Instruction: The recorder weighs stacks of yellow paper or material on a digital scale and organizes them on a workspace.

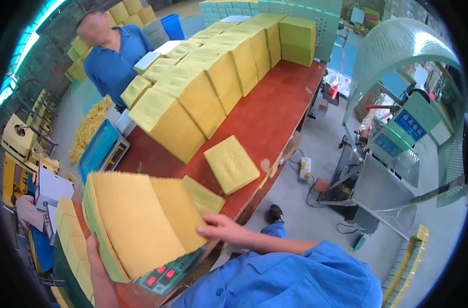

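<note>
A thick stack of yellow paper sheets [136,220] is tilted up between my hands, its sheets fanned in steps along the right side. My left hand [96,259] grips the stack's left edge from below; its fingertips are mostly hidden. At the right edge my right hand [221,229] pinches the sheets between thumb and fingers. Under the stack, a digital scale [164,274] with lit red digits shows in part. Just beyond lies a small yellow paper block [232,164] on the red table [249,115], with another partly hidden paper piece [203,197] beside the stack.
Large yellow paper stacks [193,105] stand in rows along the table. A blue tray [98,149] sits at its left side. Across the table stands a person in blue [116,56]. To the right is a green machine [398,133] with a curved guard, and a power strip [305,168] on the floor.
</note>
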Demonstrator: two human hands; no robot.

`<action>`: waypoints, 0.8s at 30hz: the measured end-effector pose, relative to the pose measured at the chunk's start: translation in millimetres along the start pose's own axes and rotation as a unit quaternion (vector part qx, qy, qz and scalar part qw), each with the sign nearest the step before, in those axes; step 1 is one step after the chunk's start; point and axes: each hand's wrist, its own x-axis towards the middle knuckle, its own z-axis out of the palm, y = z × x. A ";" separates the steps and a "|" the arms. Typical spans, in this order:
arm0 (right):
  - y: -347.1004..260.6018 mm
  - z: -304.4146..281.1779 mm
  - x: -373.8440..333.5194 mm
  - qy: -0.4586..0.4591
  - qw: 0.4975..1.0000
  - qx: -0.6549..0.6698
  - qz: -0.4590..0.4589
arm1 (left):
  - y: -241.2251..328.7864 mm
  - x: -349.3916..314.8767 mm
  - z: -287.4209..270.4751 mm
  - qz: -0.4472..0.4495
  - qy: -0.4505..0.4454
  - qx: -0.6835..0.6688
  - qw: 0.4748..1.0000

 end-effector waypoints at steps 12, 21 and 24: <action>-218.8 -330.0 -19.7 0.221 0.963 -0.150 0.038 | -77.0 270.1 320.4 -0.155 -0.146 -0.091 0.973; -283.9 -474.5 -3.0 0.484 0.788 -0.336 -0.178 | -77.5 389.5 542.9 -0.183 -0.135 -0.083 0.970; -267.4 -463.8 -7.1 0.550 0.711 -0.332 -0.287 | -75.4 420.6 593.7 -0.165 -0.136 -0.042 0.976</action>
